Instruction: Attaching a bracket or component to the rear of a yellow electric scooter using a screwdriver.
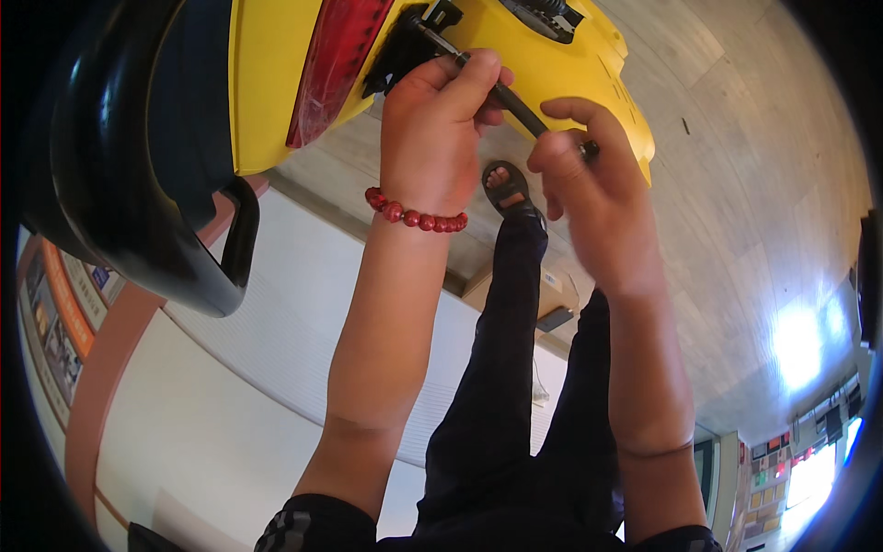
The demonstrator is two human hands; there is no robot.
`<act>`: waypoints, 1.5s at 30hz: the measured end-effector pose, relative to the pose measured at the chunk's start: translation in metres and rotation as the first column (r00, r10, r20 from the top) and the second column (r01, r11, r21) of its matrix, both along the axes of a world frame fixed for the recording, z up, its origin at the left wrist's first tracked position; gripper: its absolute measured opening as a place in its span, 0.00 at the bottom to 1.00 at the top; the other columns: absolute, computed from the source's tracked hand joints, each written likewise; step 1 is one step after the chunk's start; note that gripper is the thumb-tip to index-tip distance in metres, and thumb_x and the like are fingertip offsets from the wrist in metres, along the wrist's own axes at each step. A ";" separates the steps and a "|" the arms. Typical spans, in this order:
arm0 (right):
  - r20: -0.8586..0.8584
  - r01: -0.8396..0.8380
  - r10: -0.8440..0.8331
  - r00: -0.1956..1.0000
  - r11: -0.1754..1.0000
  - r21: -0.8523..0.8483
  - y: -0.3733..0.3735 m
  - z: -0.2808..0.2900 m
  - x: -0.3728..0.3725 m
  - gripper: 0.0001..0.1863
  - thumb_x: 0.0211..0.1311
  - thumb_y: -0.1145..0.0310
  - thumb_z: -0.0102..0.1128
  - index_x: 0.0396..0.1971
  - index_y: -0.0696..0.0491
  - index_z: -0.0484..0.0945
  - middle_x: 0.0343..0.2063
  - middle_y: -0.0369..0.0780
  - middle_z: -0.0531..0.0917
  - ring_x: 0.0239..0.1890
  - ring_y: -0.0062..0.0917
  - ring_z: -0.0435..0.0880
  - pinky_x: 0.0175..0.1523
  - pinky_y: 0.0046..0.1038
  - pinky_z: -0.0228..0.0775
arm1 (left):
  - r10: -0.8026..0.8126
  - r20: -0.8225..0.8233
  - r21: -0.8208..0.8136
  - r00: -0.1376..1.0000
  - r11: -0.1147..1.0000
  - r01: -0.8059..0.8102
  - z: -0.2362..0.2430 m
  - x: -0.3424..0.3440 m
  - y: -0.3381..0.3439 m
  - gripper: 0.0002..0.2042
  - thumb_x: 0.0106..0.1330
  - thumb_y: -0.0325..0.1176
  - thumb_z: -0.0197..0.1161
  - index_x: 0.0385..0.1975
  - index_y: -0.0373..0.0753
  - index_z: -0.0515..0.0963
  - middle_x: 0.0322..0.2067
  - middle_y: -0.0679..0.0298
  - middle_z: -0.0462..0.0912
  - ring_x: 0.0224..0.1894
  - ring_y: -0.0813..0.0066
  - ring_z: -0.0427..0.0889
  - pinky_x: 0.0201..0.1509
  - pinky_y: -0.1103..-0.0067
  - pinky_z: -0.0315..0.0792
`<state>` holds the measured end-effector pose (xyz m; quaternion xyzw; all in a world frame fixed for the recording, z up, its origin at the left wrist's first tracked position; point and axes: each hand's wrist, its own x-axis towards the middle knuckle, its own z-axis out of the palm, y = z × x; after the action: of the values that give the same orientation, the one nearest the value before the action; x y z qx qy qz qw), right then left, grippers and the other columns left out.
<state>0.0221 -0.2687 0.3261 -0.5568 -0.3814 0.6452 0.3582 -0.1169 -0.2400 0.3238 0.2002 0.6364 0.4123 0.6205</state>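
We clasp the tool (pixel 522 112) in our left hand (pixel 434 118); our right hand (pixel 602 198) curls at its end (grip: can't tell).

Daylight is fairly bright across the view, strongest at the lower right, where an opening (pixel 813 486) burns out to white. A hard patch of glare (bluish around its edges) sits on the floor (pixel 745 230), and the black handle (pixel 92 202) carries pale, glossy highlights. The right hand (pixel 598 198) looks slightly smeared. Fisheye distortion bows the pinkish-brown strip (pixel 103 391) at left, and the corners fall to black.
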 end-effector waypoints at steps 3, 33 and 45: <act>0.034 -0.120 0.125 0.992 0.986 -0.115 0.001 0.008 -0.002 0.11 0.62 0.62 0.48 0.32 0.55 0.69 0.17 0.37 0.73 0.15 0.21 0.70 0.20 0.20 0.63 | 0.098 -0.043 -0.017 0.994 0.995 -0.098 0.002 0.006 0.000 0.10 0.64 0.32 0.52 0.41 0.34 0.72 0.35 0.61 0.77 0.35 0.74 0.76 0.43 0.80 0.68; 0.113 -0.131 0.114 0.987 0.980 0.153 -0.003 -0.002 -0.001 0.12 0.57 0.66 0.55 0.37 0.57 0.71 0.17 0.42 0.72 0.21 0.23 0.73 0.26 0.26 0.63 | 0.066 0.130 0.070 0.989 0.995 -0.075 0.002 0.000 -0.005 0.06 0.62 0.33 0.56 0.31 0.37 0.74 0.26 0.65 0.77 0.26 0.78 0.73 0.31 0.84 0.65; -0.113 0.044 -0.076 0.991 0.964 -0.262 0.008 0.009 0.003 0.14 0.64 0.61 0.45 0.36 0.58 0.70 0.15 0.36 0.73 0.14 0.18 0.67 0.21 0.18 0.62 | 0.088 0.131 0.081 0.987 0.992 -0.100 -0.004 0.001 -0.004 0.06 0.61 0.31 0.57 0.34 0.37 0.75 0.27 0.66 0.78 0.28 0.80 0.73 0.33 0.84 0.66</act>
<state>0.0248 -0.2602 0.3351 -0.5694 -0.2542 0.7112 0.3245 -0.1154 -0.2441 0.3198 0.1700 0.5857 0.4803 0.6304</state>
